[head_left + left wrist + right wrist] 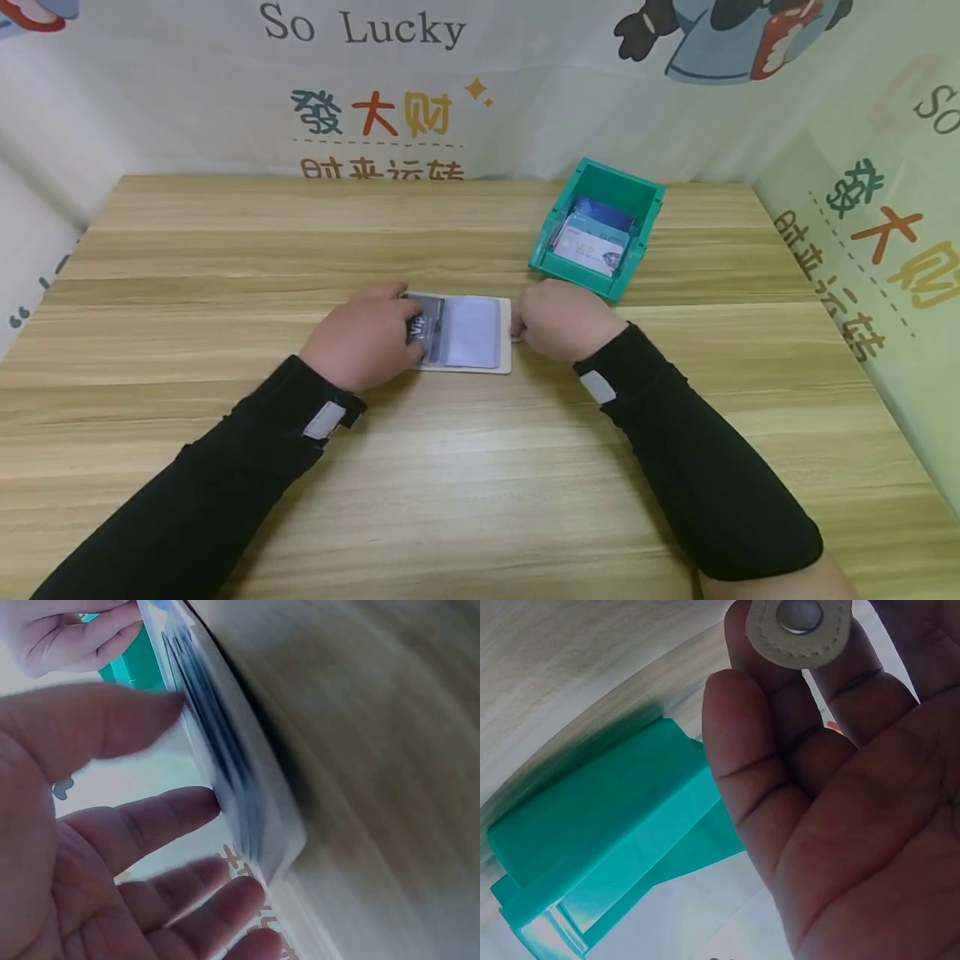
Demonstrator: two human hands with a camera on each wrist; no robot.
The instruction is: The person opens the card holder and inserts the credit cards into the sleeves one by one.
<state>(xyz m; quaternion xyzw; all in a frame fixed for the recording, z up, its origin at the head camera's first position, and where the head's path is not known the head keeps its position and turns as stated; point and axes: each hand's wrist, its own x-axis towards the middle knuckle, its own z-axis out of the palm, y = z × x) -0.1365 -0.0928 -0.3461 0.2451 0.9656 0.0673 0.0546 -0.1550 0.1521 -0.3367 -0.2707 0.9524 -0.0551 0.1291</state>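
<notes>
An opened card holder (pixel 471 333) with clear plastic pockets lies on the table, and a grey "Vip" card (pixel 426 327) shows in its left part. My left hand (pixel 367 335) reaches over the left end of the holder. In the left wrist view its thumb (pixel 142 712) and fairly straight fingers touch the edges of the stacked clear pages (pixel 217 742). At the right end my right hand (pixel 566 319) is curled around the pale stitched strap tab with a metal snap (pixel 800 622), its fingers (pixel 739 712) behind the tab.
A green plastic bin (pixel 637 250) stands just beyond my right hand, with several cards (pixel 592 242) inside. The wooden table (pixel 450 483) meets a white printed cloth (pixel 525 125) at the back and right side.
</notes>
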